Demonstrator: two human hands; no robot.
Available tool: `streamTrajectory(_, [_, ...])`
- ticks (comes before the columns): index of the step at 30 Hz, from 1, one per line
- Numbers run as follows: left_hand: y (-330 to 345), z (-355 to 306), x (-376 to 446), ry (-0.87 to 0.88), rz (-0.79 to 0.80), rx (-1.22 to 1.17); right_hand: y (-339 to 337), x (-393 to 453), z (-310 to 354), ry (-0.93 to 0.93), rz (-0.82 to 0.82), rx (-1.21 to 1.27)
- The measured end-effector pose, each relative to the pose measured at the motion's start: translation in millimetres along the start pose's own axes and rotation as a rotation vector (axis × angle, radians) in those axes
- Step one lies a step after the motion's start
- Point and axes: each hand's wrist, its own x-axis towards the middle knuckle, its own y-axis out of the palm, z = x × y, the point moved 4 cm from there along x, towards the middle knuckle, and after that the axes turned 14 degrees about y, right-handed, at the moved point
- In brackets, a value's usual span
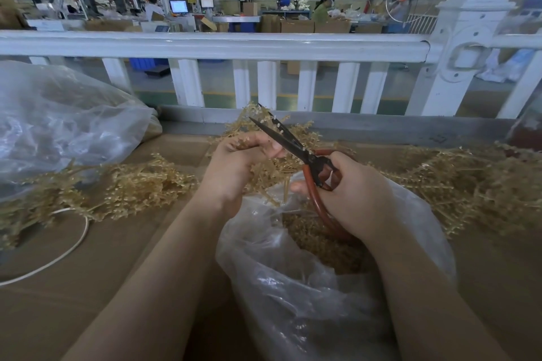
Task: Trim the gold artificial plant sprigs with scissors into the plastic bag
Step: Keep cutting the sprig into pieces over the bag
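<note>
Two hands are at work at the middle of the frame. My left hand (237, 164) is curled round a gold sprig (264, 168), pinching it just above the mouth of the plastic bag (293, 287), which sits open at the lower middle with trimmed gold bits inside. My right hand (355, 199) grips the red handles of the scissors (293, 146), fingers through the loops; the dark blades point to the upper left and stand parted, just beside my left fingertips. More gold sprigs lie heaped on the brown desk (102, 272) at the left (117, 187) and at the right (475, 184). A second plastic bag (64, 120) bulges at the upper left, and a white fence (234, 47) runs across behind the desk
</note>
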Motion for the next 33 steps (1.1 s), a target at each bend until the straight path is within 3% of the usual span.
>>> streamTrajectory(15, [-3.3, 1.4, 1.4, 0.049, 0.093, 0.045, 0.9, 3.5, -3.9, 0.042, 0.037, -0.059])
streamTrajectory(21, [-7.7, -1.2, -1.2, 0.124, 0.026, 0.124, 2.1, 4.7, -4.9, 0.033, 0.051, -0.072])
streamTrajectory(28, [6.9, 6.5, -3.9, 0.076, -0.167, -0.05, 3.4, 4.8, -7.5, 0.053, 0.049, -0.016])
streamTrajectory(33, [6.0, 7.3, -5.2, 0.091, -0.146, -0.006, 3.3, 5.1, -6.7, 0.037, 0.042, -0.026])
